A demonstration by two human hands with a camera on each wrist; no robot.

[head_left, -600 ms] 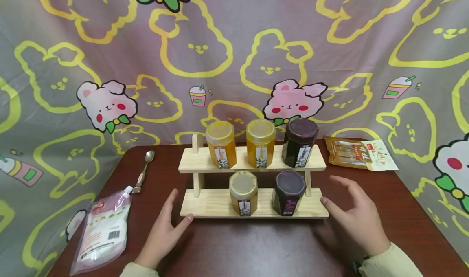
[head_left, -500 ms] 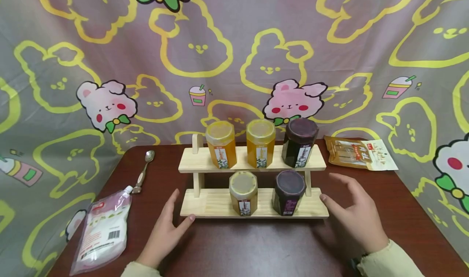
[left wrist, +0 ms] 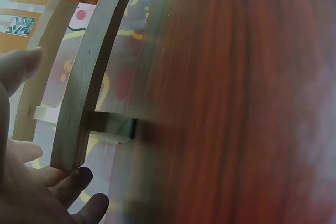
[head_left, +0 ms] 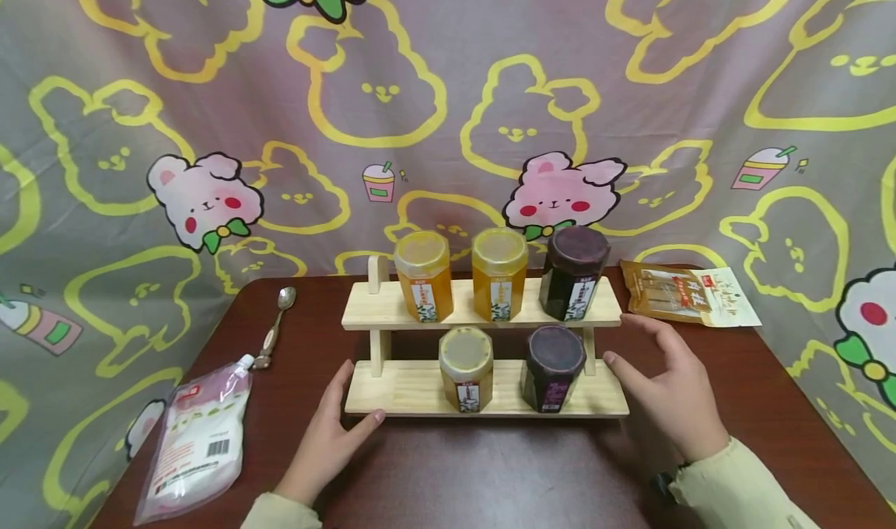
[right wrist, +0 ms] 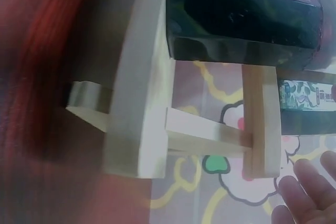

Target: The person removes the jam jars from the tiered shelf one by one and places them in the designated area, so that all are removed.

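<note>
A two-tier wooden rack (head_left: 402,389) stands on the table with hexagonal jars on it. Its upper shelf bears an orange jar (head_left: 425,278), a yellow jar (head_left: 499,280) and a dark jar (head_left: 574,276). On the lower shelf are a pale amber jar (head_left: 467,371) and a dark purple jar (head_left: 552,369). My left hand (head_left: 329,443) is at that shelf's left end, thumb in front; in the left wrist view its fingers lie around the shelf's tip (left wrist: 71,148), contact uncertain. My right hand (head_left: 675,393), fingers spread, is beside the right end, also seen as fingers (right wrist: 307,182) in the right wrist view.
To the left lie a spoon (head_left: 274,328) and a clear-and-pink spouted pouch (head_left: 199,439) with white contents. A brown-and-cream snack packet (head_left: 689,294) lies at the back right. A bunny-patterned curtain (head_left: 448,109) hangs close behind the rack.
My left hand has shifted slightly right, closer to the rack's left end. My right hand has moved a little up and left, closer to the right end. The jars stay in place.
</note>
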